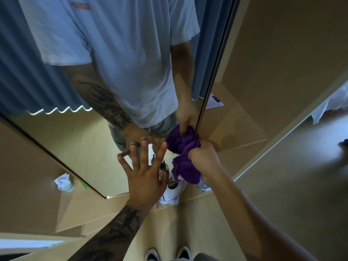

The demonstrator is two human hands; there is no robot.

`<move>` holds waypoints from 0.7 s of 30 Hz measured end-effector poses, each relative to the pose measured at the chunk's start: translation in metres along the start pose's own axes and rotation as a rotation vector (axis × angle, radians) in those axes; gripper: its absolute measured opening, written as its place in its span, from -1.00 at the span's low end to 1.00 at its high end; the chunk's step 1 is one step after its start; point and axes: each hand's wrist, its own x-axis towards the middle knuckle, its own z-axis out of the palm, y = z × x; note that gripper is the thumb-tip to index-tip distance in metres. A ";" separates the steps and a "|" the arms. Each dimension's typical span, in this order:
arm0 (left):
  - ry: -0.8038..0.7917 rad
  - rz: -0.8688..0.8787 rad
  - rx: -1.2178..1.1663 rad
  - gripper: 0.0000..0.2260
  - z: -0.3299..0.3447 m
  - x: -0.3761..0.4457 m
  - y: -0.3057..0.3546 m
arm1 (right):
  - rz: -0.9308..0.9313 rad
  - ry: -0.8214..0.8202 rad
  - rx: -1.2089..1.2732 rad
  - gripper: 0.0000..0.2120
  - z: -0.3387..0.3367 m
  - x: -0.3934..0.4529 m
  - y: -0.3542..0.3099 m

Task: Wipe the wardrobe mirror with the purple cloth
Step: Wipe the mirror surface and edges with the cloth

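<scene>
The wardrobe mirror (79, 140) fills the upper left of the head view and reflects a person in a pale T-shirt. My right hand (204, 157) is shut on the bunched purple cloth (185, 167) and presses it against the glass by the mirror's right edge, low down. The cloth's reflection meets it there. My left hand (145, 174) lies flat on the mirror to the left of the cloth, fingers spread, holding nothing.
A dark metal strip (216, 68) runs along the mirror's right edge, with a beige wardrobe panel (282, 63) beyond it. A white bag (171, 194) and a plastic bottle (204, 186) lie at the wardrobe's foot. A small tub with crumpled tissue (64, 183) stands lower left. My shoes (167, 254) show below.
</scene>
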 end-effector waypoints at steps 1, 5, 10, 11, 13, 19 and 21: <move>0.000 -0.010 0.008 -0.18 0.000 0.000 0.001 | -0.065 0.051 -0.003 -0.73 0.004 -0.007 0.002; -0.008 -0.015 0.019 -0.14 -0.002 0.001 0.003 | -0.292 0.081 -0.056 -0.35 0.036 -0.023 0.045; -0.024 -0.015 0.028 -0.14 -0.001 0.001 0.003 | -0.121 0.004 -0.103 -0.69 0.028 -0.006 0.033; -0.021 -0.015 0.026 -0.15 0.000 0.001 0.003 | -0.100 -0.011 -0.159 -0.80 0.021 -0.006 0.019; -0.008 -0.008 0.026 -0.17 0.002 0.001 0.003 | -0.105 -0.013 -0.179 -0.80 0.006 -0.007 -0.004; -0.001 -0.007 0.010 -0.20 0.004 0.001 0.001 | -0.269 0.190 -0.022 -0.57 0.019 -0.020 0.014; 0.000 -0.006 0.016 -0.19 0.003 0.001 0.001 | -0.277 0.117 -0.021 -0.46 0.034 -0.012 0.039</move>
